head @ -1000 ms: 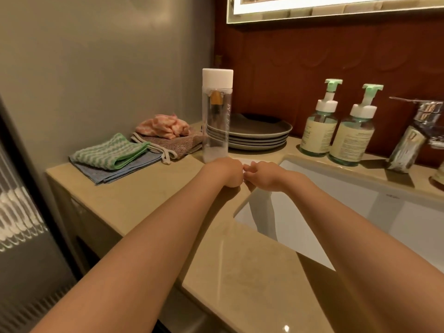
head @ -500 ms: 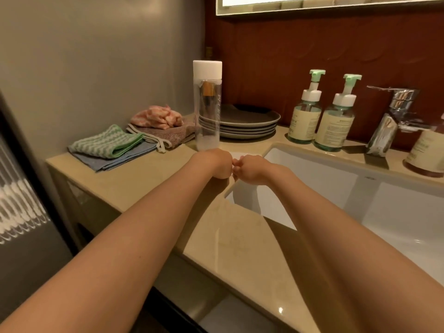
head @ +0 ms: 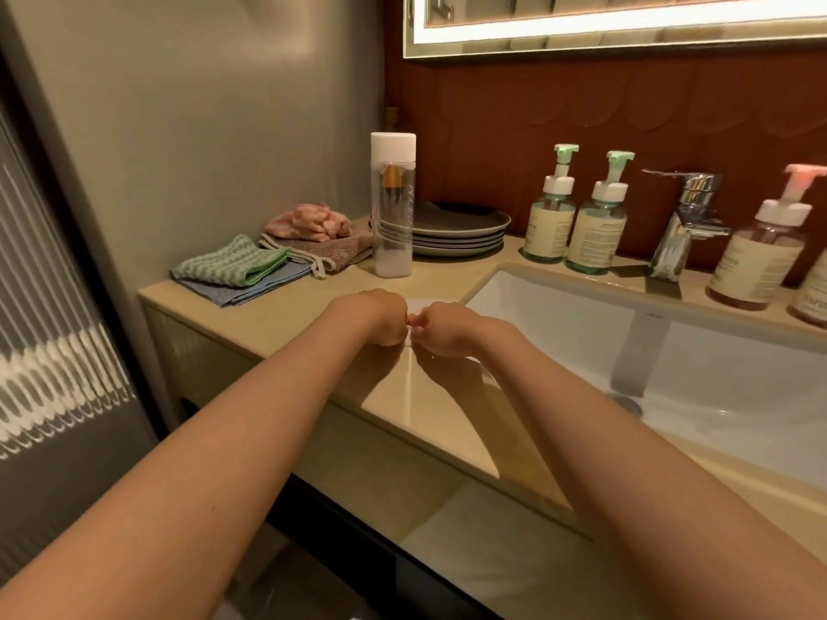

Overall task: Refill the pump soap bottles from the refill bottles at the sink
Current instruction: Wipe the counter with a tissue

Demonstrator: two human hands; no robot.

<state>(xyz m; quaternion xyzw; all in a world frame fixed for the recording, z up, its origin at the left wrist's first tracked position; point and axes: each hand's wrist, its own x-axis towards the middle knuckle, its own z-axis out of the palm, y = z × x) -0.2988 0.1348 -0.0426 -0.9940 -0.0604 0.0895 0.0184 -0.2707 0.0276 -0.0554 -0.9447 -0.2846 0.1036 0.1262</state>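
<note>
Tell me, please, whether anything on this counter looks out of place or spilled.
Nothing looks spilled or tipped. A stack of grey plates sits by the sink, unusual beside soap bottles, and a pink cloth lies crumpled on the folded towels.

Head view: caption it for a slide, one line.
Fists of left hand and right hand touch over the counter beside the sink; pump bottles stand untouched behind.

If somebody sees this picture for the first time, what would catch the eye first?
First the left hand and right hand, curled knuckle to knuckle over the counter by the sink; whether they hold something is unclear. Next the tall clear bottle with a white cap, upright before the stacked plates, and two green-topped pump bottles behind the sink, left of the tap.
</note>
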